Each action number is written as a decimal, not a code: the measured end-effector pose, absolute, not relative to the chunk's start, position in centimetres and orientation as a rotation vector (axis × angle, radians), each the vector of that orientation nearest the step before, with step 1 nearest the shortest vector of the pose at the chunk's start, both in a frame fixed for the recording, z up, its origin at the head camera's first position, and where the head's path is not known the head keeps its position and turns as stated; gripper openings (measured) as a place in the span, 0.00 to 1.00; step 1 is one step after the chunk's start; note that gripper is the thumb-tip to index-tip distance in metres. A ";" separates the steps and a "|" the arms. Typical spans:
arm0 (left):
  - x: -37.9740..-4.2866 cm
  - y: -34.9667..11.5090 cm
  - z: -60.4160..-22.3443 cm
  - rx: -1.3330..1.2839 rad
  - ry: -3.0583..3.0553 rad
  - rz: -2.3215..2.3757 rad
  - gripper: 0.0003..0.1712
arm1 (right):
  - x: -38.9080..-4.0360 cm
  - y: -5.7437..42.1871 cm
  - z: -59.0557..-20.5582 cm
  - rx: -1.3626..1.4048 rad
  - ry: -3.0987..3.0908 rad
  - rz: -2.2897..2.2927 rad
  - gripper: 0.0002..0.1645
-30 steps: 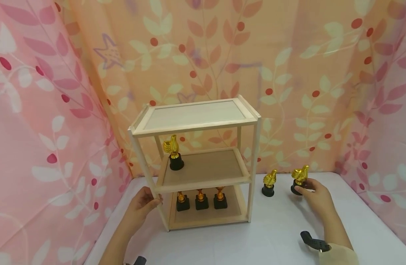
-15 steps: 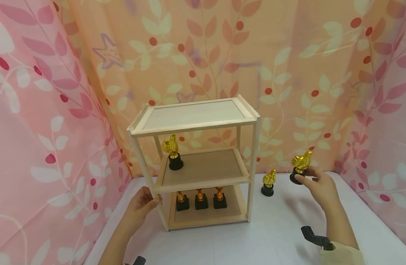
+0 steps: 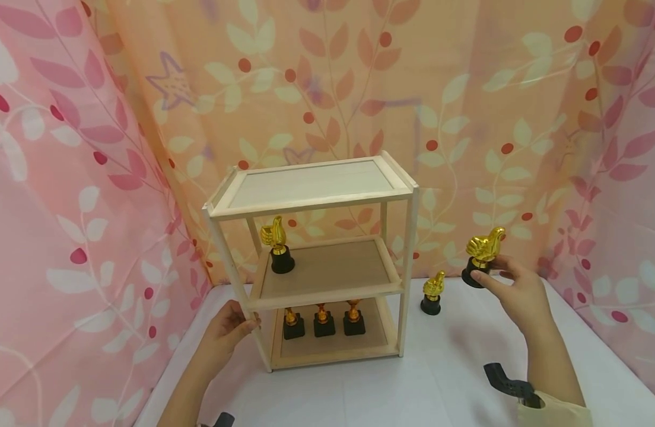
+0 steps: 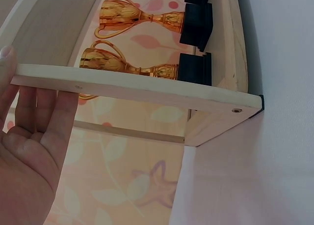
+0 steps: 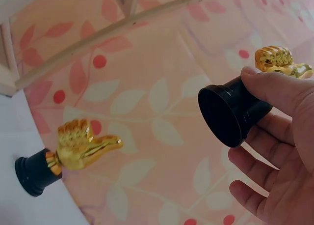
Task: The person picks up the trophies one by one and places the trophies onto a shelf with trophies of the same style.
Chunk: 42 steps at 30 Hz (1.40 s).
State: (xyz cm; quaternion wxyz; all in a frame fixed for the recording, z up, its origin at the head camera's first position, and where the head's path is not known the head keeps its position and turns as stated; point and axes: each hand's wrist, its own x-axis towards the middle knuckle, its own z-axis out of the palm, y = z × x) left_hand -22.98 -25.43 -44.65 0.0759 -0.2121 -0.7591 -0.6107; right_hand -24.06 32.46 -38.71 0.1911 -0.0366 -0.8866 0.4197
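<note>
Head view, held object: a gold thumbs-up trophy (image 3: 482, 256) on a round black base, raised clear of the white table (image 3: 445, 379), to the right of the wooden shelf unit (image 3: 311, 261).
Right hand (image 3: 514, 293): fingers and thumb curl round the trophy's black base; the right wrist view shows the thumb across the base and the fingers beneath it.
Second thumbs-up trophy (image 3: 432, 293): upright on the table, between the shelf unit and the held trophy, touched by neither hand.
Left hand (image 3: 228, 332): fingers wrap the front left post of the shelf unit near its lower part; the left wrist view shows them lying along the post.
Middle shelf: one thumbs-up trophy (image 3: 276, 245) upright at the back left.
Bottom shelf: three cup trophies (image 3: 322, 320) in a row on square black bases.
Surroundings: pink and orange leaf-patterned curtains (image 3: 66, 148) behind and at both sides.
</note>
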 end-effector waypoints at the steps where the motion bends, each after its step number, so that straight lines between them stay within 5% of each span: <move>1: -23.0 -25.4 -44.6 -0.631 -2.275 -1.837 0.12 | -23.9 32.2 -38.4 -0.099 -2.484 1.182 0.45; 22: -22.8 -25.5 -44.6 -0.624 -2.282 -1.837 0.13 | -19.7 27.7 -33.6 -0.037 -2.409 1.215 0.39; 30: -22.7 -25.5 -44.8 -0.626 -2.275 -1.852 0.12 | -18.3 25.9 -33.1 0.151 -2.278 1.294 0.25; 42: -23.0 -25.5 -44.7 -0.613 -2.301 -1.825 0.13 | -16.7 22.5 -32.7 0.418 -2.188 1.385 0.25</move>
